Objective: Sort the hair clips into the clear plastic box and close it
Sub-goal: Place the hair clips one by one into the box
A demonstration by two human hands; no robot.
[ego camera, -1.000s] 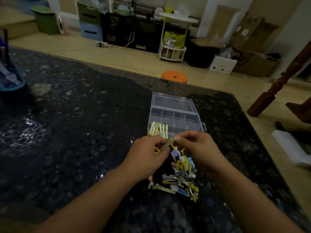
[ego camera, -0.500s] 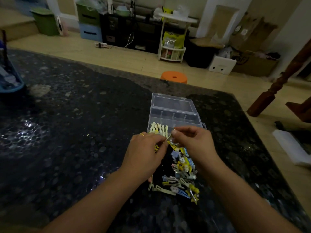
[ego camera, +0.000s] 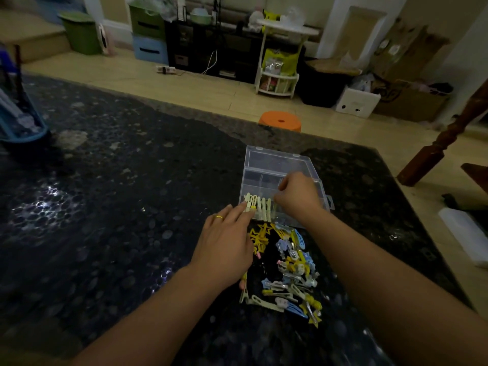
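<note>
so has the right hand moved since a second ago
Yes. The right hand has gone forward, away from the loose clip pile where it met the left hand, and is now over the open clear box.

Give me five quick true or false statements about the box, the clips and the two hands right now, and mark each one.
1. The box has its lid open. True.
2. A row of pale clips stands at the box's near left corner. True.
3. The right hand rests on the loose pile. False: it is over the box, fingers curled; whether it holds a clip cannot be told.
4. The left hand wears a ring. True.
5. All clips are in the box. False: the pile of yellow, blue and white ones lies on the table in front of the box.
</note>
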